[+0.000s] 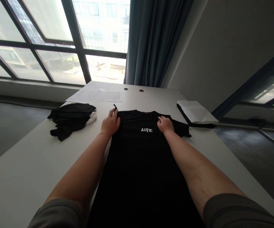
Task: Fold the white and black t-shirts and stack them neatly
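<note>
Shirt: we see a flat, black fabric short-sleeved T-shirt with white lettering (148,161), between our hands, running toward six o'clock.
Left hand (111,123): pinching its ten-o'clock edge.
Right hand (165,124): on its one-o'clock shoulder; we cannot tell whether gripping.

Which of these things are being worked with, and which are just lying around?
Being worked with:
black T-shirt, touched by the left hand and right hand
white table, beneath it

Apparently lying about:
papers
heaped dark clothes, possibly related
folded white cloth, possibly related
</note>
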`<action>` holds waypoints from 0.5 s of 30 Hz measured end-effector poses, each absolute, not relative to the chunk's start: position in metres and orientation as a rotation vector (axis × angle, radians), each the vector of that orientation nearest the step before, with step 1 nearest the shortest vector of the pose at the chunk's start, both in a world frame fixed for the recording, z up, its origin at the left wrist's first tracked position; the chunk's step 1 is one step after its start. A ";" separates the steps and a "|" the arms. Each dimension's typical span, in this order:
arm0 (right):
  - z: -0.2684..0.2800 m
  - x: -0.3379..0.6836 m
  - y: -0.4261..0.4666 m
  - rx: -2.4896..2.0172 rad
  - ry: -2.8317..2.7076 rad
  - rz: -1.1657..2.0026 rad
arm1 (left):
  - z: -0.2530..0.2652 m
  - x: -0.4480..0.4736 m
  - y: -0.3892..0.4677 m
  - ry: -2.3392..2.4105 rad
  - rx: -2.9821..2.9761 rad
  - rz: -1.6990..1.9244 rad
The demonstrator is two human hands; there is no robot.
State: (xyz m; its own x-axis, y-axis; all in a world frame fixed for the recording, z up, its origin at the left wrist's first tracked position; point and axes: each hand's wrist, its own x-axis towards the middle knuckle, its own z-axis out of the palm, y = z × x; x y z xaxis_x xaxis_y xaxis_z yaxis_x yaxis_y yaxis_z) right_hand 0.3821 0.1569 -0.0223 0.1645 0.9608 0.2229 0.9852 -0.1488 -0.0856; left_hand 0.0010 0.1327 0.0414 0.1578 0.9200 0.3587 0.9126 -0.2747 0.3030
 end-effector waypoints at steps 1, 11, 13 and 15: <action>-0.022 0.382 0.157 -2.233 -1.896 -0.166 | 0.046 0.012 0.128 1.838 2.470 0.711; -0.024 0.383 0.157 -2.231 -1.899 -0.181 | 0.035 0.054 0.090 1.443 2.836 0.365; -0.024 0.383 0.157 -2.229 -1.902 -0.183 | 0.036 0.048 0.091 1.669 2.698 0.275; -0.023 0.383 0.157 -2.228 -1.904 -0.185 | 0.039 0.042 0.093 1.780 2.589 0.176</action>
